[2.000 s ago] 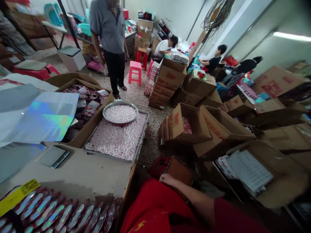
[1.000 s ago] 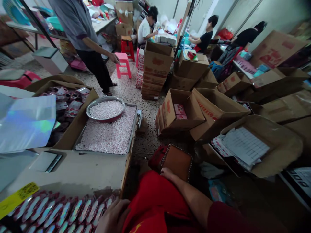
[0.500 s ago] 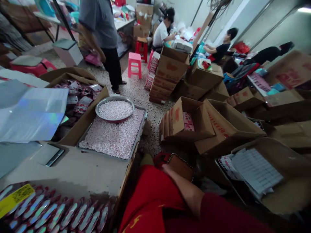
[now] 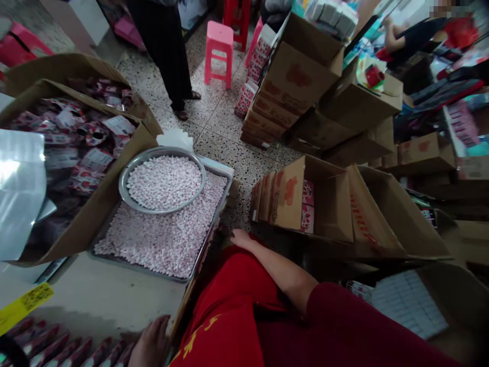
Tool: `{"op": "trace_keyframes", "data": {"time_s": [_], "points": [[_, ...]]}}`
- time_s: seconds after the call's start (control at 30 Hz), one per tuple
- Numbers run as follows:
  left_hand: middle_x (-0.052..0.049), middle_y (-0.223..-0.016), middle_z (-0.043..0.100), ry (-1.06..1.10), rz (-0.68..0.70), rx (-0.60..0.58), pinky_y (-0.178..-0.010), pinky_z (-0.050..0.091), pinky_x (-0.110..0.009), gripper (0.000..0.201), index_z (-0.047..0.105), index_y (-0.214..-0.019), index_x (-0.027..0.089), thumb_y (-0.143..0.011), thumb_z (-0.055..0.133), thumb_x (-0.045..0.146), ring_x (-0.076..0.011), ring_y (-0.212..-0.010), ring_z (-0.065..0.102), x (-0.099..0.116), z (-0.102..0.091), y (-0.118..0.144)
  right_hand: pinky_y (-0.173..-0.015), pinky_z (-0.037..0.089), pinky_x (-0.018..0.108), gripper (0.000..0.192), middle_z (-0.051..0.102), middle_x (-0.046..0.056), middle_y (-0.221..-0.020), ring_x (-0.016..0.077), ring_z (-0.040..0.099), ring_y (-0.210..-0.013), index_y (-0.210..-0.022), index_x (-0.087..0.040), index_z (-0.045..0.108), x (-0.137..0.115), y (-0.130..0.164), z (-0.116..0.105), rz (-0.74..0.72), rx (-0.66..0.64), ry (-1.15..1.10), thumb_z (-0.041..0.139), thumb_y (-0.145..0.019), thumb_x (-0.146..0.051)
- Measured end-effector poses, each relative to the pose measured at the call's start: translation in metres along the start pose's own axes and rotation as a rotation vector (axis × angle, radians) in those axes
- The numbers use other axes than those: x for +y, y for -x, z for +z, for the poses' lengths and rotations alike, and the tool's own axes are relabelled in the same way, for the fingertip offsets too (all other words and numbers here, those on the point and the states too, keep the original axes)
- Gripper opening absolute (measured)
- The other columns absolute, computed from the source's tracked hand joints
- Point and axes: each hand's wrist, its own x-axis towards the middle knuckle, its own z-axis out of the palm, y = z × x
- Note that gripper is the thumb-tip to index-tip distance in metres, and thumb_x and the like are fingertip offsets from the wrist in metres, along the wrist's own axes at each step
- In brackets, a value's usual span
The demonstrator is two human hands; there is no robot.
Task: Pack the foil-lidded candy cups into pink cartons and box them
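Observation:
My left hand (image 4: 151, 341) is at the bottom edge, by the near side of the table. Its fingers reach forward beside a row of dark red packets (image 4: 82, 351), and nothing shows in them. Over my red-covered knee rests my right hand (image 4: 241, 238), fingers loosely bent and partly unclear, with no object visible. Just left of it lies a metal tray (image 4: 191, 272) spread with small pale pink candy-like pieces (image 4: 153, 250). A round steel bowl (image 4: 124, 189) filled with similar pieces (image 4: 164, 181) sits on the tray's far part.
An open carton (image 4: 110, 199) of red-and-white packets (image 4: 89, 163) stands left of the tray. Several open cartons (image 4: 286, 196) line my right side, one with white packs (image 4: 407, 306). Pink stools (image 4: 219, 38) and a standing person's legs (image 4: 164, 51) are ahead.
The view has tipped downward and closer to the tray. My left hand has come into sight at the bottom. My right hand remains by my knee.

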Motion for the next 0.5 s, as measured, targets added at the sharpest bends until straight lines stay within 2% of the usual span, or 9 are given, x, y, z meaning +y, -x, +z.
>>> {"op": "trace_keyframes", "data": {"time_s": [0.17, 0.3, 0.4, 0.5], "points": [[-0.005, -0.101, 0.080, -0.043, -0.123, -0.090, -0.093, 0.061, -0.036, 0.028, 0.077, -0.088, 0.030, -0.069, 0.057, 0.024, -0.0291, -0.103, 0.075, 0.022, -0.011, -0.019, -0.101, 0.060, 0.047, 0.036, 0.067, 0.010, -0.133, 0.0247, 0.068, -0.117, -0.130, -0.018, 0.067, 0.032, -0.015, -0.034, 0.116, -0.050, 0.046, 0.068, -0.103, -0.041], [-0.006, -0.101, 0.080, -0.050, -0.101, -0.190, -0.097, 0.058, -0.031, 0.027, 0.076, -0.083, 0.027, -0.067, 0.058, 0.018, -0.0270, -0.106, 0.075, 0.041, -0.011, -0.023, -0.099, 0.060, 0.045, 0.036, 0.067, 0.010, -0.133, 0.0244, 0.068, -0.116, -0.131, -0.019, 0.066, 0.069, -0.014, -0.049, 0.225, -0.109, 0.070, 0.069, -0.103, -0.041], [-0.006, -0.100, 0.080, -0.009, -0.180, -0.190, -0.088, 0.058, -0.028, 0.024, 0.076, -0.087, 0.026, -0.077, 0.056, 0.019, -0.0240, -0.098, 0.076, 0.058, -0.009, -0.031, -0.097, 0.061, 0.044, 0.036, 0.068, 0.010, -0.131, 0.0239, 0.069, -0.114, -0.130, -0.018, 0.066, 0.090, -0.012, -0.055, 0.276, -0.167, 0.080, 0.069, -0.102, -0.041], [-0.004, -0.096, 0.081, 0.091, -0.299, -0.146, -0.078, 0.055, -0.025, 0.025, 0.076, -0.089, 0.027, -0.093, 0.051, 0.029, -0.0206, -0.088, 0.076, 0.073, -0.012, -0.044, -0.096, 0.061, 0.044, 0.036, 0.068, 0.010, -0.130, 0.0239, 0.069, -0.113, -0.130, -0.018, 0.067, 0.098, -0.013, -0.060, 0.296, -0.206, 0.085, 0.069, -0.102, -0.041]]}}
